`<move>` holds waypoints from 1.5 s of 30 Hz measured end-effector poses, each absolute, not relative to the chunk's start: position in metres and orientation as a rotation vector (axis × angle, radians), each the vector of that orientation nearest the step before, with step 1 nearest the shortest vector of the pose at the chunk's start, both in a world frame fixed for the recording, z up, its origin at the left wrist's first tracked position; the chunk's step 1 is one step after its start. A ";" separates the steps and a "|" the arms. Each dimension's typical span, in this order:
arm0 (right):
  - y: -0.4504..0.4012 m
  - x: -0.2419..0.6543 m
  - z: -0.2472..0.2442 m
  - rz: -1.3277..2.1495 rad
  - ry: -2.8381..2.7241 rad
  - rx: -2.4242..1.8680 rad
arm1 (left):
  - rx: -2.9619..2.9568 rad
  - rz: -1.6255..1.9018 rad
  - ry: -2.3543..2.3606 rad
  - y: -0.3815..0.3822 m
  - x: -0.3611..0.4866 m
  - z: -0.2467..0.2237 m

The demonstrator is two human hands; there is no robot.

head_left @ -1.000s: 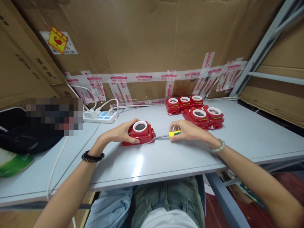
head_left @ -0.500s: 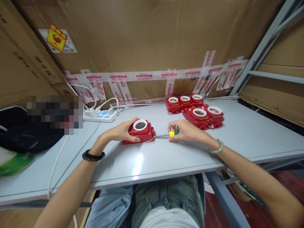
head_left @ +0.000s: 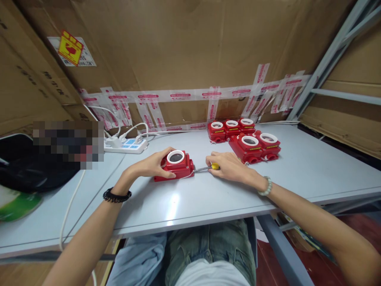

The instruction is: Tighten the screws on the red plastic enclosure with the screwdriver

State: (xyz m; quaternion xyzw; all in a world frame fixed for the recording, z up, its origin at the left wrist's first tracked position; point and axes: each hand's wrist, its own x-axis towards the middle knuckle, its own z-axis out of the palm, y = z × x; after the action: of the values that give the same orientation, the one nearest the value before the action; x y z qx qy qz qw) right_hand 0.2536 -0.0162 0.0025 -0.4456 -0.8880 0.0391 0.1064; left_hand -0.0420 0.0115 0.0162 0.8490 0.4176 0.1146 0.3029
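Observation:
A red housing with a white-ringed round window (head_left: 182, 170) lies on the table in front of me. My left hand (head_left: 153, 163) grips it from the left, thumb along the near side and fingers behind. A screwdriver (head_left: 214, 166) with a yellow-and-green handle is held in my right hand (head_left: 228, 165), its fingers wrapped around the handle. The metal shaft points left, and its tip meets the right end of the housing near a thin white cord. Whether the tip sits in a screw is too small to tell.
Several more red housings (head_left: 250, 147) stand at the back right. A white power strip (head_left: 127, 145) with plugs is at the back left, beside a black bag (head_left: 59, 174). A white cable (head_left: 71, 202) hangs over the table's front edge. Cardboard (head_left: 178, 47) walls the back.
My right hand has shifted slightly left and turned over the screwdriver handle, covering more of it. The shaft is tilted a little more. My left hand and the housing have stayed put.

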 end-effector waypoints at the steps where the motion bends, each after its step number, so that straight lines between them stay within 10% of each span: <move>1: -0.017 0.253 0.002 0.111 -2.627 -1.305 | 2.253 0.303 1.111 0.011 -0.042 0.016; 45: -0.082 0.254 0.006 0.587 -2.740 -1.120 | 2.365 0.620 1.036 -0.005 -0.009 0.012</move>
State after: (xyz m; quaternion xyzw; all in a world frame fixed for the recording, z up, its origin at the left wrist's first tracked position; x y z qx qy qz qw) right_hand 0.2542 -0.0817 0.0064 -0.3705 -0.9062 0.1942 0.0619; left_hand -0.0086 -0.0051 0.0124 0.8644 0.3788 0.2267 0.2406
